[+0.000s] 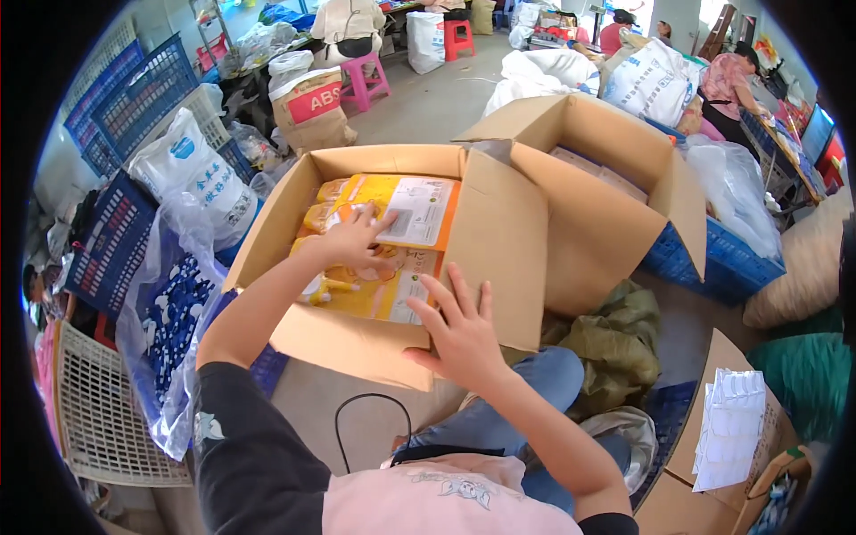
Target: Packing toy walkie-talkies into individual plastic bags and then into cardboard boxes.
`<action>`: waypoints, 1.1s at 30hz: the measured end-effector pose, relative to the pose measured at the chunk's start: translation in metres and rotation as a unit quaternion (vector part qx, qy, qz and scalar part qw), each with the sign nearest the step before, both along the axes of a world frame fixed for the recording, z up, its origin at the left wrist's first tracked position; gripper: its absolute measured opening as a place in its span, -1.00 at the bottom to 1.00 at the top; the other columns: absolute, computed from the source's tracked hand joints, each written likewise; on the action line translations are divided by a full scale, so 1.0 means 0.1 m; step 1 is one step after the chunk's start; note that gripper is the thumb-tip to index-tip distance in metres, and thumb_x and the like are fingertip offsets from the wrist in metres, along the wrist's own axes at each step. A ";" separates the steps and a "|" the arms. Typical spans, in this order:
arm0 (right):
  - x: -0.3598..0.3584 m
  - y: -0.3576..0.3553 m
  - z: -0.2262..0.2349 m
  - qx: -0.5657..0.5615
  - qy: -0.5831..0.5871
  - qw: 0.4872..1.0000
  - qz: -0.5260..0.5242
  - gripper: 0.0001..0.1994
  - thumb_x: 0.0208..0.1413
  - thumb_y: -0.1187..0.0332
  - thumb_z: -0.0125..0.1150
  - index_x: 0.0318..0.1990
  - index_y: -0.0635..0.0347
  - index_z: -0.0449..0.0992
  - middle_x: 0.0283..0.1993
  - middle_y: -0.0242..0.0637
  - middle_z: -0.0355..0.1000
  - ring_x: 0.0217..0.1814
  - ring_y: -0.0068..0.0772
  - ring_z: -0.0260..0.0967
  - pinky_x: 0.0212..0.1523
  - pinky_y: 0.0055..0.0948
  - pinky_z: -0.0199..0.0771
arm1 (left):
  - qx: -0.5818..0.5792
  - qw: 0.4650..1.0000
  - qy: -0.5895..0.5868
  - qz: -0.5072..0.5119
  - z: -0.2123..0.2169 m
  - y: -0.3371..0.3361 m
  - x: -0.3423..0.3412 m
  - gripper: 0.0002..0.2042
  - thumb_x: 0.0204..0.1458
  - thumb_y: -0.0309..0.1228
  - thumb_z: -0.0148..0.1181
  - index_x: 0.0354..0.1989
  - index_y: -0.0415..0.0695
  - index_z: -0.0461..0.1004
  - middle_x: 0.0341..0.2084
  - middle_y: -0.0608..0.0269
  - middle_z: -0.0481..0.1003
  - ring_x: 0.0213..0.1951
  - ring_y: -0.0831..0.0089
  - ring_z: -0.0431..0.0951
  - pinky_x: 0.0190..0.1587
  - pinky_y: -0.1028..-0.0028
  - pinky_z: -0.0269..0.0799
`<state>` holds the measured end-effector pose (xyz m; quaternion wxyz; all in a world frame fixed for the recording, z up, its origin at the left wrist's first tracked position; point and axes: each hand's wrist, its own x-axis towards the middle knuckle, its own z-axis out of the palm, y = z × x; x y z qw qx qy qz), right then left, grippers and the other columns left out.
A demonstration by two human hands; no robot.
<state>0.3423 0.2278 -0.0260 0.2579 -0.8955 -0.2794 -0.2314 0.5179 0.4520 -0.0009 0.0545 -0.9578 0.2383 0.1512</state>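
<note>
Pink shirt [419, 504] lies nearest us; beyond it, our left hand [355, 239] spreads over yellow packages [412, 209] in the carton [352, 343], our right hand [464, 343] splayed near its flap [497, 250]. Pressing hard might crumple them; a bumped flap could fold inward.

Open cardboard box [294, 192] in front of the person, yellow-and-orange packages [421, 207] packed inside. Left hand [355, 239] reaches in over the packages, fingers spread, at the upper one's pale label. Right hand [462, 332] open, fingers apart, at the box's near right corner by the folded-out flap [499, 245] — can't tell if touching. Second open box [584, 192] just beyond, to the right. Olive sack [615, 343] below it; white label sheets [731, 428] on cardboard, far right. Left side — beige basket [111, 415], clear bag of blue-and-white pieces [178, 308].
</note>
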 end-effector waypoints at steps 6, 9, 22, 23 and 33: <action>-0.08 0.06 -0.13 0.075 0.009 0.997 0.022 -0.50 -0.23 0.10 0.36 -0.13 0.02 0.31 0.33 -0.26 -0.01 0.41 0.14 -0.21 0.07 0.39 0.02 | -0.163 0.982 -0.026 0.092 0.27 0.33 -0.03 -0.19 -0.12 0.19 0.11 0.21 -0.15 0.18 0.10 -0.15 0.27 0.13 0.07 0.29 0.16 0.29 0.18; -0.04 0.04 -0.09 0.081 0.026 0.996 0.022 -0.54 -0.24 0.17 0.38 -0.18 0.04 0.30 0.32 -0.24 0.01 0.40 0.18 -0.22 0.07 0.38 0.04 | -0.441 0.884 -0.077 0.136 0.51 0.67 -0.16 -0.28 -0.09 0.03 0.18 0.16 -0.23 0.23 0.06 -0.12 0.33 0.10 0.10 0.33 0.16 0.33 0.19; -0.08 0.17 -0.22 0.179 0.000 0.983 0.050 -0.58 -0.30 0.43 0.40 -0.21 0.17 0.37 0.28 -0.08 0.04 0.29 0.24 0.01 0.15 -0.12 0.26 | -0.299 0.895 -0.051 0.326 -0.16 2.33 0.07 -0.57 -0.15 -0.20 0.21 -0.26 -0.40 0.51 -0.43 0.05 0.55 -0.40 0.35 0.55 -0.33 0.42 0.43; -0.08 0.13 -0.31 0.198 -0.011 0.978 0.065 -0.34 -0.33 0.38 0.44 0.04 0.15 0.29 0.33 0.03 -0.08 0.33 0.22 -0.07 0.19 -0.14 0.22 | -0.298 0.889 -0.066 0.342 -0.14 2.22 0.03 -0.63 -0.15 -0.28 0.17 -0.28 -0.39 0.51 -0.46 0.08 0.55 -0.42 0.38 0.55 -0.34 0.41 0.42; -0.22 -0.38 -1.25 0.570 0.463 0.679 0.005 -0.04 -0.13 0.73 -0.20 0.35 -0.16 -0.57 0.38 0.09 -0.19 0.33 -0.15 -0.01 0.15 -0.45 0.14 | -0.250 0.849 -0.096 0.456 0.05 1.74 -1.48 -0.66 -0.14 -0.27 0.10 -0.39 -0.39 0.49 -0.54 0.02 0.54 -0.45 0.32 0.55 -0.39 0.36 0.40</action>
